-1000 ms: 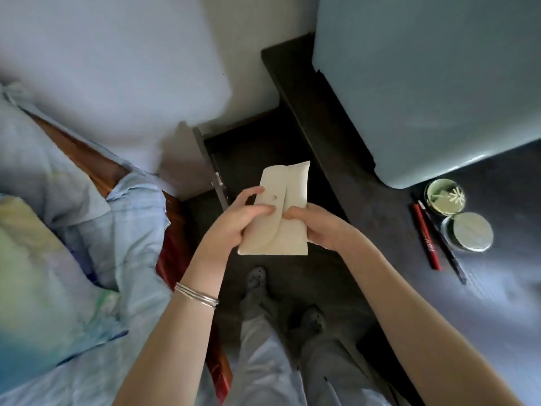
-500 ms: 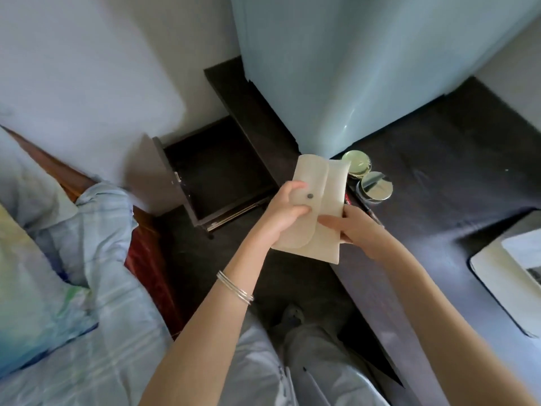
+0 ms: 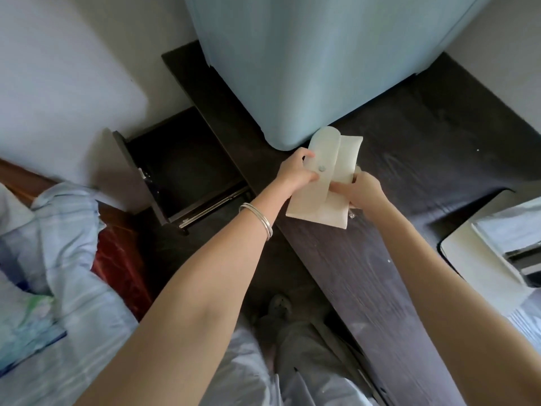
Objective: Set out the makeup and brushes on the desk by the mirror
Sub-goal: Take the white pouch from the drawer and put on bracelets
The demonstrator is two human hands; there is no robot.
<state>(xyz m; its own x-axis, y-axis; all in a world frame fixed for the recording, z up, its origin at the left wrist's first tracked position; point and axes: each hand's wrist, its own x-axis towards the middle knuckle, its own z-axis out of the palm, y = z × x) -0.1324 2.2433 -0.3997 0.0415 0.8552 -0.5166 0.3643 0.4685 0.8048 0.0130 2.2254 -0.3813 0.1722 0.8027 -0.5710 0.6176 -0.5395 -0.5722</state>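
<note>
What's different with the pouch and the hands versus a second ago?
The cream pouch has been carried from over the floor by the open drawer to over the dark desk, and its snap flap is now lifted open by the left hand. The right hand still holds the pouch's body. The jars and pencils seen earlier are now hidden behind the pouch. The drawer stays open.
</note>
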